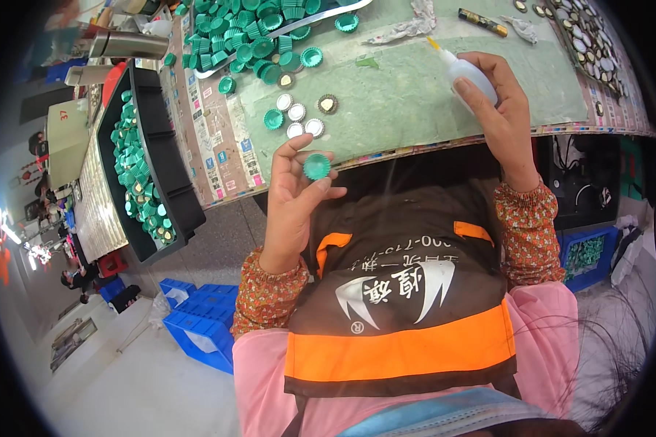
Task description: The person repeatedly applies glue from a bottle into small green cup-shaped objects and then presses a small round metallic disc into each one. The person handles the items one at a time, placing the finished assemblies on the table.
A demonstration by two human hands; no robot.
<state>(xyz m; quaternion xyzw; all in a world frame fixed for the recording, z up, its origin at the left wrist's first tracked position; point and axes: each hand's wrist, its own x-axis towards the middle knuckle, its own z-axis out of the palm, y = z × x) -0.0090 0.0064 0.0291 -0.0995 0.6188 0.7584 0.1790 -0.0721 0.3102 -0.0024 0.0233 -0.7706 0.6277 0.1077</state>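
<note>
My left hand [293, 195] holds a green fluted cap [316, 167] between its fingers at the table's front edge, with the hollow side showing. My right hand [504, 109] is wrapped round a white squeeze bottle [472, 80], whose yellow nozzle [434, 44] points up and to the left. Beyond my left hand, several white round discs [297, 112] lie on the green mat [408, 95]. Beside them are another green cap [273, 119] and a dark fluted cap [328, 104] with a pale centre. The bottle and the held cap are well apart.
Green caps [244, 51] are heaped at the back left, partly on a metal-rimmed tray [321, 17]. A black crate [169, 156] of caps stands left. Crumpled plastic [408, 28] and a dark tube [482, 22] lie at the back; a tray of finished-looking pieces [587, 45] sits far right.
</note>
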